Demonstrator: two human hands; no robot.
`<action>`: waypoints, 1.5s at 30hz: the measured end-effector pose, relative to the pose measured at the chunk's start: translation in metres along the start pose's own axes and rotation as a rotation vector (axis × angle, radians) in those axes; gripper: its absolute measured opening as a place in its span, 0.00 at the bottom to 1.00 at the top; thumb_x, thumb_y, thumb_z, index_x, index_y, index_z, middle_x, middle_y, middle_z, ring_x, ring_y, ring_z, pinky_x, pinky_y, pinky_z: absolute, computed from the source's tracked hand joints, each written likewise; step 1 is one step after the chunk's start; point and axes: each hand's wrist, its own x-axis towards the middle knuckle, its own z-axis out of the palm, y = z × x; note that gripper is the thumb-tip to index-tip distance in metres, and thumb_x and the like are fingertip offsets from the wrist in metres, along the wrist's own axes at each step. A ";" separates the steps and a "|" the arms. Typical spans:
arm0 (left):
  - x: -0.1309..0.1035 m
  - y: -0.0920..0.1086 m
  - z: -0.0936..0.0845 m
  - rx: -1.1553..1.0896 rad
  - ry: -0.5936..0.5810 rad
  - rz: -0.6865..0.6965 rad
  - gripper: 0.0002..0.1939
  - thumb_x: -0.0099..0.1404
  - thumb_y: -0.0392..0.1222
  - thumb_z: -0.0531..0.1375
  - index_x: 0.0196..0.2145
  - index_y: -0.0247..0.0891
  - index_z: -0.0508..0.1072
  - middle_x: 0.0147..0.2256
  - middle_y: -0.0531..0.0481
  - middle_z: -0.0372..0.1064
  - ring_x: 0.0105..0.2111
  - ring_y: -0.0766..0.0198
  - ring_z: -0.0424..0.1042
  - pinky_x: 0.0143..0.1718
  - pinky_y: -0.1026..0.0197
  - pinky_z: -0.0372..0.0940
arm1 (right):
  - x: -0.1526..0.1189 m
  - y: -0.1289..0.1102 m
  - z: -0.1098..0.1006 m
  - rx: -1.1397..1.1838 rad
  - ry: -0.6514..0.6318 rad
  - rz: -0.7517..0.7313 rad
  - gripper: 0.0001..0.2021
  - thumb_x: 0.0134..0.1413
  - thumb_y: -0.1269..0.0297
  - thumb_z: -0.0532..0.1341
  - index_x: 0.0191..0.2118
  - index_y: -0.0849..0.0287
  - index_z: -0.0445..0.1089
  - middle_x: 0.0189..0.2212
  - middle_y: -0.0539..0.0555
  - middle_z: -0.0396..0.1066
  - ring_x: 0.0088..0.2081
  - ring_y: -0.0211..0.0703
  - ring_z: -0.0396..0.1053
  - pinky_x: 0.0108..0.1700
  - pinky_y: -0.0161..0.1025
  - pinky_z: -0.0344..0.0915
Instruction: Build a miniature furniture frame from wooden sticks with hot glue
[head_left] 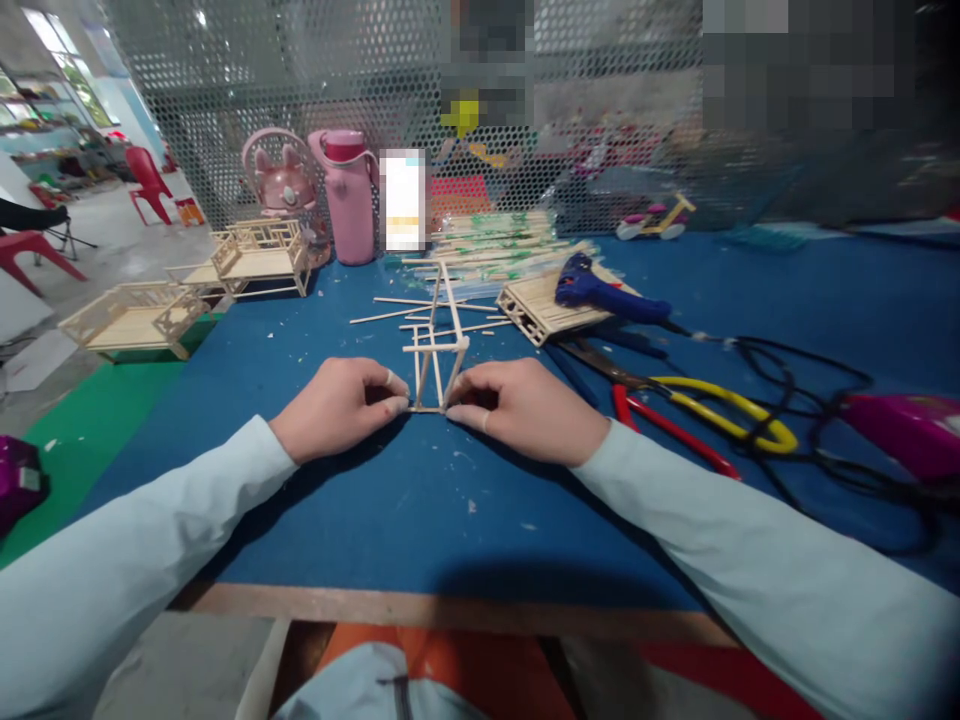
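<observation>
A small open frame of thin wooden sticks stands upright on the blue tabletop, between my two hands. My left hand pinches the lower left corner of the frame with thumb and fingers. At the lower right corner, my right hand grips the frame between thumb and forefinger. Loose sticks lie behind the frame. To their right, a flat stick-built piece lies partly under a blue glue gun.
Right of my hands lie yellow-handled scissors, red-handled pliers and black cables. Stick furniture models stand at the back left, near a pink bottle. Bundled sticks lie before a perforated metal screen.
</observation>
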 end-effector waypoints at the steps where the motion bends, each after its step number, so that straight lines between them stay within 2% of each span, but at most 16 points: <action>1: 0.000 0.001 0.001 0.006 0.000 0.004 0.09 0.59 0.39 0.58 0.32 0.37 0.78 0.31 0.50 0.77 0.29 0.64 0.72 0.32 0.64 0.63 | 0.000 0.000 0.000 -0.005 0.010 -0.001 0.05 0.48 0.67 0.62 0.31 0.58 0.75 0.25 0.50 0.75 0.27 0.38 0.70 0.32 0.33 0.62; 4: 0.001 0.002 0.002 -0.015 0.003 -0.023 0.09 0.59 0.39 0.58 0.34 0.37 0.79 0.31 0.50 0.77 0.29 0.65 0.73 0.32 0.65 0.63 | -0.001 -0.001 -0.001 -0.023 0.010 0.000 0.05 0.47 0.68 0.62 0.32 0.58 0.75 0.23 0.49 0.74 0.25 0.37 0.68 0.31 0.33 0.61; 9: 0.004 0.002 0.005 -0.074 0.042 -0.005 0.11 0.59 0.43 0.60 0.37 0.37 0.79 0.34 0.50 0.78 0.30 0.65 0.72 0.34 0.64 0.64 | 0.001 -0.001 0.000 -0.031 -0.026 -0.010 0.05 0.48 0.68 0.63 0.32 0.59 0.76 0.29 0.52 0.76 0.31 0.41 0.71 0.35 0.35 0.63; 16: 0.008 0.002 0.009 -0.182 0.043 0.024 0.09 0.60 0.41 0.60 0.34 0.37 0.79 0.33 0.51 0.78 0.32 0.64 0.73 0.36 0.64 0.64 | 0.003 0.002 0.007 -0.041 -0.011 0.003 0.05 0.49 0.65 0.64 0.33 0.58 0.75 0.30 0.52 0.76 0.33 0.42 0.72 0.36 0.36 0.63; 29: 0.007 0.006 0.011 -0.212 0.056 -0.073 0.09 0.59 0.42 0.61 0.35 0.38 0.80 0.33 0.53 0.79 0.32 0.63 0.75 0.34 0.65 0.64 | 0.005 0.003 0.008 -0.027 -0.030 -0.029 0.05 0.51 0.65 0.63 0.32 0.59 0.76 0.33 0.54 0.76 0.35 0.43 0.72 0.38 0.36 0.65; 42: 0.007 0.009 0.014 -0.172 0.101 -0.101 0.08 0.60 0.41 0.61 0.34 0.39 0.80 0.34 0.52 0.79 0.33 0.62 0.75 0.36 0.64 0.64 | 0.005 0.000 0.006 -0.065 -0.026 -0.019 0.05 0.50 0.65 0.63 0.31 0.59 0.76 0.30 0.54 0.75 0.32 0.42 0.72 0.35 0.35 0.63; 45: 0.006 0.007 0.016 -0.143 0.142 -0.077 0.07 0.59 0.40 0.61 0.33 0.40 0.80 0.34 0.51 0.79 0.35 0.61 0.74 0.39 0.61 0.64 | 0.005 -0.001 0.007 -0.060 -0.030 -0.013 0.05 0.51 0.65 0.63 0.31 0.59 0.76 0.30 0.53 0.75 0.33 0.42 0.72 0.35 0.35 0.63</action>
